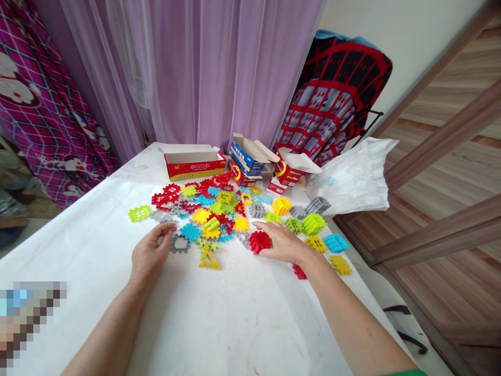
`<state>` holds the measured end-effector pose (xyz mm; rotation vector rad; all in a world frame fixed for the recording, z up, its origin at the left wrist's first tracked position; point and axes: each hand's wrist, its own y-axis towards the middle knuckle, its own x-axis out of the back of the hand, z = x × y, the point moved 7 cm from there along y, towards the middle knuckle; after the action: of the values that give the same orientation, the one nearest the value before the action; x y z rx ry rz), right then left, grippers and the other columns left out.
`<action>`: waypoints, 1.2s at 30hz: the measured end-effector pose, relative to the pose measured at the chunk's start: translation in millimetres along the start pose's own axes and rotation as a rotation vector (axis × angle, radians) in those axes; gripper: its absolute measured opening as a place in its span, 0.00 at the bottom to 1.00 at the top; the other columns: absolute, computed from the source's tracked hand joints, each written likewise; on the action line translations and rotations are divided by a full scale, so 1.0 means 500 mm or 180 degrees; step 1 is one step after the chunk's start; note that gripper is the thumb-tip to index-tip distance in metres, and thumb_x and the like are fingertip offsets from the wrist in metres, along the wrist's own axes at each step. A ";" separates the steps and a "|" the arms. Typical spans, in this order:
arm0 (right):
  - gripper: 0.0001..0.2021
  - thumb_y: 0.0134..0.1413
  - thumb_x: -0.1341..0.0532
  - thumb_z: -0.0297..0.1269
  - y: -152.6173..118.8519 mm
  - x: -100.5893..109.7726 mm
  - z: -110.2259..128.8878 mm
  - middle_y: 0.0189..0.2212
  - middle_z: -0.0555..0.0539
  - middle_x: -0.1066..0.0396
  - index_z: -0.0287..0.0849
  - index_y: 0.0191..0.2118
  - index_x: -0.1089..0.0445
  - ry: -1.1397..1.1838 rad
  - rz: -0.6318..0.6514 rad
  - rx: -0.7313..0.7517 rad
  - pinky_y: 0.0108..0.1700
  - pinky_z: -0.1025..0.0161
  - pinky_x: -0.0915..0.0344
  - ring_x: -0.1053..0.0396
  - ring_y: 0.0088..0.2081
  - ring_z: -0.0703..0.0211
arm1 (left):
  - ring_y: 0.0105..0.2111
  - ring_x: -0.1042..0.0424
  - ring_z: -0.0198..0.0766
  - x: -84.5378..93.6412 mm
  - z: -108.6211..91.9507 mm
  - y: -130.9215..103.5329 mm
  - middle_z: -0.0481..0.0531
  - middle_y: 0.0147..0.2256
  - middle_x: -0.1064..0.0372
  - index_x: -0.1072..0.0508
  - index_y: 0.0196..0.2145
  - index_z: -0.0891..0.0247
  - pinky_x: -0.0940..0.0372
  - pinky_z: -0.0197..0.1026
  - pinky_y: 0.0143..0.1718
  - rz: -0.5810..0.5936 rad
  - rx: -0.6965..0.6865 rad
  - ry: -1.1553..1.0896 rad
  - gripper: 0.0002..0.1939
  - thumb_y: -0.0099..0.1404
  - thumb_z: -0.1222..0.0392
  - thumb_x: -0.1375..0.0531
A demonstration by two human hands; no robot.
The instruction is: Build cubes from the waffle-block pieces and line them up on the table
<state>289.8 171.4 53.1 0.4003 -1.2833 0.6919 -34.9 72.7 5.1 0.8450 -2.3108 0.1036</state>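
My left hand (pixel 152 249) is at the left edge of a loose pile of plastic interlocking toy tiles, fingers curled in. Its thumb and fingertips close at the edge of a grey square tile (pixel 180 243) with an open middle. Around the red stack of tiles (pixel 260 242) my right hand (pixel 285 241) is curved, index finger along the far side and thumb along the near side. Between the hands lie a blue tile (pixel 190 232), a yellow tile (pixel 241 224) and a yellow triangular tile (pixel 210 260). Red tiles (pixel 165 196) are spread at the far left of the pile.
Stacks sorted by colour, such as a green stack (pixel 314 224) and a blue stack (pixel 336 243), stand beyond my right wrist. Along the back are a long red box (pixel 194 168), a blue box (pixel 246 156) and a red box (pixel 288 169), all open-topped. A white sack (pixel 352 180) lies at the right.
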 end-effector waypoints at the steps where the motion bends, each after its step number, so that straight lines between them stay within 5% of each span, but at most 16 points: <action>1: 0.39 0.46 0.35 0.41 -0.002 0.004 0.000 0.61 0.39 0.38 0.46 0.65 0.44 0.0027 -0.0048 -0.0005 0.59 0.47 0.46 0.41 0.60 0.42 | 0.38 0.23 0.41 0.000 0.000 0.000 0.48 0.39 0.20 0.24 0.43 0.55 0.32 0.40 0.41 0.0000 -0.0007 -0.0008 0.17 0.60 0.51 0.47; 36: 0.38 0.47 0.35 0.39 0.013 -0.018 0.011 0.55 0.39 0.33 0.44 0.65 0.44 -0.0149 0.0061 0.0106 0.54 0.52 0.44 0.38 0.56 0.44 | 0.34 0.23 0.40 0.003 -0.003 0.000 0.47 0.36 0.19 0.24 0.41 0.54 0.31 0.38 0.40 -0.0009 -0.0043 0.0047 0.16 0.59 0.52 0.47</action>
<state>280.1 170.5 45.1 0.4338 -1.3225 0.7245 -34.9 72.3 7.1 0.8379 -2.2940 0.0927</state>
